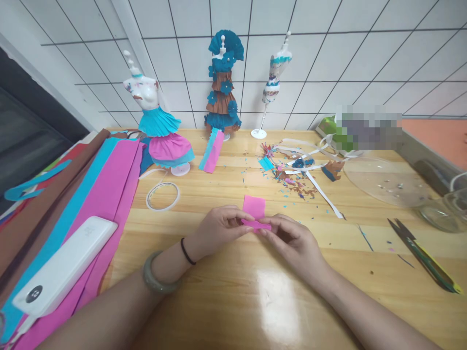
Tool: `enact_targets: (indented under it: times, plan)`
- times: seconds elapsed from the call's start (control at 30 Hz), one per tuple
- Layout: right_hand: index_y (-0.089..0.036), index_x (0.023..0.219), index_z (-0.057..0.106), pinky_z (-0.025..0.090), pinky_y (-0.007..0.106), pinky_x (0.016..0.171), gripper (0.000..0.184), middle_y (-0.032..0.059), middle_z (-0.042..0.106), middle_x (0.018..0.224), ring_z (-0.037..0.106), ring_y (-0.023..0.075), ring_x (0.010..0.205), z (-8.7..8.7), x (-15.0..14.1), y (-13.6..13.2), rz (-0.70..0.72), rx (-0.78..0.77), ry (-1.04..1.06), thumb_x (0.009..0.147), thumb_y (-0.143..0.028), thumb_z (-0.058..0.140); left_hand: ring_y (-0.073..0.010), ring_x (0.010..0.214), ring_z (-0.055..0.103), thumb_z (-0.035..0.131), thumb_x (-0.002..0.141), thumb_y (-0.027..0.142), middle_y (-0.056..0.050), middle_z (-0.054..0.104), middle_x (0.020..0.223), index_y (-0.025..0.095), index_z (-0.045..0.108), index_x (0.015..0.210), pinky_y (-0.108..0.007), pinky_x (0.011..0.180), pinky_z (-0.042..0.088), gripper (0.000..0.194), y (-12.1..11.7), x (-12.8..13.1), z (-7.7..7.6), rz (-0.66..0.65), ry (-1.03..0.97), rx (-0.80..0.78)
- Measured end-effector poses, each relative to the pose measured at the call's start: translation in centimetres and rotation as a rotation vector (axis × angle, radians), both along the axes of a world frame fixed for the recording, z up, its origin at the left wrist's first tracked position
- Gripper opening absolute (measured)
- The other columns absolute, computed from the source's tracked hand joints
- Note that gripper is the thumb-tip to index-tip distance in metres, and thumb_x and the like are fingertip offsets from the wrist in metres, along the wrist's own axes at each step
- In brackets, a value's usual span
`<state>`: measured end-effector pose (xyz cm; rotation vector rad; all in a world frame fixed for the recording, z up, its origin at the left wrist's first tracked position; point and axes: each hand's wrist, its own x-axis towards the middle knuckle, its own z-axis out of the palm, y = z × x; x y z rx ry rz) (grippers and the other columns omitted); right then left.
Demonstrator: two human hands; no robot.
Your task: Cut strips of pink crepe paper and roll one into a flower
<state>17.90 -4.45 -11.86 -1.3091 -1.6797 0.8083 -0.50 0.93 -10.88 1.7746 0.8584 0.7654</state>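
Observation:
Between my two hands is a strip of pink crepe paper (254,206), its near end folded over. My left hand (223,226) pinches the fold's left end between thumb and fingers. At the fold's right end my right hand (292,238) pinches the same paper. The far part of the strip stands out flat beyond my fingertips. Further back, a small mannequin (144,92) wears a pleated blue and pink paper skirt. A second one (223,92) has a teal and brown tiered dress with flowers, and a third (277,73) is mostly bare.
Scissors (425,255) lie open at the right, near a glass jar (445,211) and a clear round plate (383,182). Paper scraps (292,180) spread behind my right hand. A tape roll (163,196), a power bank (65,267) and long crepe sheets (98,194) are at the left.

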Motion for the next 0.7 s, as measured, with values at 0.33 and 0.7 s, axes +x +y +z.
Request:
enact_targets:
  times: [0.33,0.7]
  plan:
    - [-0.018,0.090,0.064,0.044,0.025,0.055,0.014,0.0038,0.061,0.073,0.053,0.0123,0.060,0.28,-0.22,-0.15,0.014,0.041,-0.047,0.083,-0.027,0.055,-0.0125,0.071,0.057,0.066,0.075,0.026,-0.003,0.063,0.075,0.016,0.068,0.088,-0.024,0.068,0.044,0.016,0.04,0.03,-0.09,-0.015,0.112,0.293]
    - [-0.018,0.101,0.063,0.045,0.026,0.056,0.023,0.0030,0.060,0.071,0.054,0.0132,0.061,0.13,0.02,-0.13,0.045,0.020,-0.085,0.082,-0.030,0.057,-0.0111,0.070,0.057,0.062,0.078,0.019,-0.002,0.067,0.076,0.018,0.068,0.086,-0.023,0.068,0.042,0.010,0.01,0.01,0.10,-0.045,0.110,0.388]
